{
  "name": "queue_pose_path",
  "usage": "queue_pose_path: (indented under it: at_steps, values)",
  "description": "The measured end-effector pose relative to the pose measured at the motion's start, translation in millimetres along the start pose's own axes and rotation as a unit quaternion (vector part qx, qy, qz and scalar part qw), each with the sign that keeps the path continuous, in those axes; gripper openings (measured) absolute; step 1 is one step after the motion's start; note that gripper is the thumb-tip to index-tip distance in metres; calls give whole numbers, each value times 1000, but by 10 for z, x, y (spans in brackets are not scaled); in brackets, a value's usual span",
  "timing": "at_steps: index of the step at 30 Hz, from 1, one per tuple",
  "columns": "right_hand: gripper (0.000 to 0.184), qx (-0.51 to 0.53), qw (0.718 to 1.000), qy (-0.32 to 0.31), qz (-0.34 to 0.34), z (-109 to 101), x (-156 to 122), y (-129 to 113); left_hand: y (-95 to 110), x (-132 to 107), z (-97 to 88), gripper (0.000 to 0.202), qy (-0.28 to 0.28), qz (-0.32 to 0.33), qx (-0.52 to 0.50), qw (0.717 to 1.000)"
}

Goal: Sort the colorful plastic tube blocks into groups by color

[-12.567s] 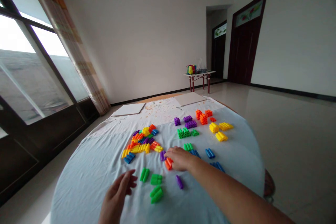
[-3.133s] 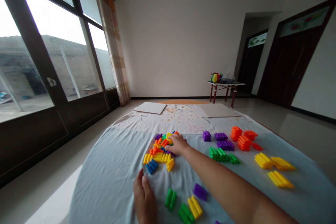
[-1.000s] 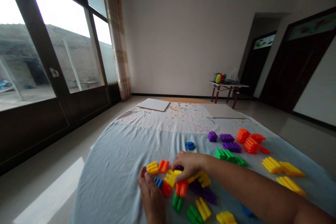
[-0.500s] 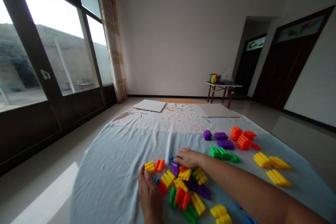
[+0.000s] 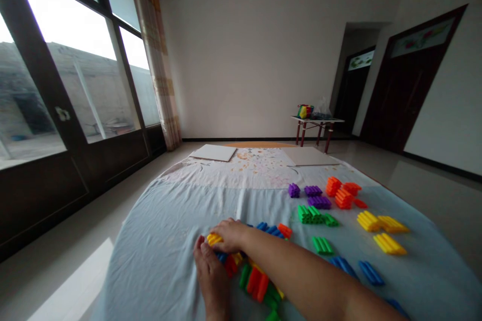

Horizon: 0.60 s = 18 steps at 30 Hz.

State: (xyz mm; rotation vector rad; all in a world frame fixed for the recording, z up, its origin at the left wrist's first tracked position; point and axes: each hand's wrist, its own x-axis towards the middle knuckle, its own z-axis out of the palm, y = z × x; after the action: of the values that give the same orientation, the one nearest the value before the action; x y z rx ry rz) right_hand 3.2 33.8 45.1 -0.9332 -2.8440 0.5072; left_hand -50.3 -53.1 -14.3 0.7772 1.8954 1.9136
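Ribbed plastic building blocks in several colours lie in a loose pile at the near middle of the table, partly covered by my right forearm. My right hand point(image 5: 229, 235) reaches across to the pile's left end, its fingers bent over a yellow block point(image 5: 214, 238). Close beside that block, my left hand point(image 5: 211, 273) stands on edge with fingers stretched out, along the pile's left side. Below my right arm show orange blocks point(image 5: 257, 284) and a green block point(image 5: 244, 275). Beyond it lie blue blocks point(image 5: 266, 229) and an orange block point(image 5: 285, 231).
Colour groups stand to the right: purple blocks point(image 5: 319, 202), green blocks point(image 5: 311, 214), orange blocks point(image 5: 343, 198), yellow blocks point(image 5: 390, 244) and blue blocks point(image 5: 371, 273). Two flat boards point(image 5: 213, 152) lie at the far end of the cloth-covered table point(image 5: 161, 241). A small table point(image 5: 318, 121) stands by the wall.
My right hand has moved left and nearer, from the pile's far side to the yellow block beside my left hand. My left hand has hardly moved. The view has shifted slightly.
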Motion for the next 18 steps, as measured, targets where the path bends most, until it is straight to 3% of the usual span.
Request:
queue_pose_path:
  at_steps: [8,13,18]
  values:
    - [38,-95,993,-61,-16,-69,-587,4,-73,110,-24,57,19,40,11,999]
    - [33,-93,995,-25,-14,31,-979,-74,-122,170,-59,59,-1,71,21,997]
    - [37,-28,997,62,-30,25,-1253,-59,-110,164,-94,58,-36,92,30,995]
